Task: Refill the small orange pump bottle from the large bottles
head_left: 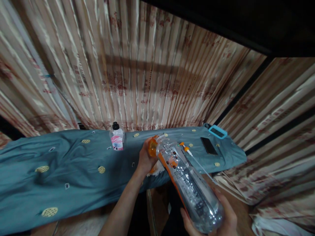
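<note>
My right hand [221, 213] is wrapped around the base of a large clear plastic bottle [187, 183] with an orange and grey label. The bottle lies tilted, its neck pointing up and to the left. At that neck, my left hand [145, 159] is closed around an orange see-through container [153, 146], partly hidden by my fingers. The two mouths meet or nearly touch; I cannot tell which. Below my left hand shows a white and orange patch [156, 168], its kind unclear. Right of the bottle's neck lies a pump dispenser top [185, 149] with an orange head and long thin tube.
A clear bottle [117, 137] with a black cap and pink label stands on the teal patterned cloth [73, 164]. To the right lie a dark phone [209, 146] and a blue-framed object [218, 132]. Pleated curtains [147, 65] hang behind, with dark poles on the right.
</note>
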`<move>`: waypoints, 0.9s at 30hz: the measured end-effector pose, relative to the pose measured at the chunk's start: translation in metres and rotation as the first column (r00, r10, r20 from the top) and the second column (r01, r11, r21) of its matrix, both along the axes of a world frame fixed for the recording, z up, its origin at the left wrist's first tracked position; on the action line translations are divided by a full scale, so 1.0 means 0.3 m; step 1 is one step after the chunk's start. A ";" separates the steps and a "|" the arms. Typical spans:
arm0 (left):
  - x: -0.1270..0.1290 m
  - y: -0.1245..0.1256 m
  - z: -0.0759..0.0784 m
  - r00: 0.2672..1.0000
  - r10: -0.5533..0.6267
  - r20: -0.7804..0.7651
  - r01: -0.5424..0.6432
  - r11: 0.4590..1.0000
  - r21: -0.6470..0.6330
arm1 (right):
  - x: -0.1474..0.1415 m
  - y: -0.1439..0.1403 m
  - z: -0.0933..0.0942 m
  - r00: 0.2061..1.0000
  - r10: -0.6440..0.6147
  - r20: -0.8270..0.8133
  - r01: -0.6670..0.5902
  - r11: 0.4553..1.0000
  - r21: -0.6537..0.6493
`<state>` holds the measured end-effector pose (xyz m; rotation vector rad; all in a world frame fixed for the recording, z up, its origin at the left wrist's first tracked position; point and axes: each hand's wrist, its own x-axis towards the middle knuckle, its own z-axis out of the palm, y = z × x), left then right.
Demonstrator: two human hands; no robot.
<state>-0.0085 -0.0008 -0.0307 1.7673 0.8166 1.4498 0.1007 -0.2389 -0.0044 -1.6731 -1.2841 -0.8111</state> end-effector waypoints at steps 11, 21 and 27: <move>-0.014 0.021 0.063 0.991 0.048 -0.128 -0.046 0.999 0.022 | -0.077 0.014 0.047 0.955 -0.153 -0.253 0.146 0.988 -0.045; 0.012 0.016 0.060 0.973 0.093 -0.212 -0.110 0.991 -0.069 | -0.076 0.013 0.035 0.957 -0.155 -0.245 0.147 0.988 -0.050; 0.017 0.028 0.057 0.981 0.078 -0.179 -0.083 0.996 -0.019 | -0.084 0.024 0.044 0.967 -0.138 -0.216 0.134 0.990 -0.035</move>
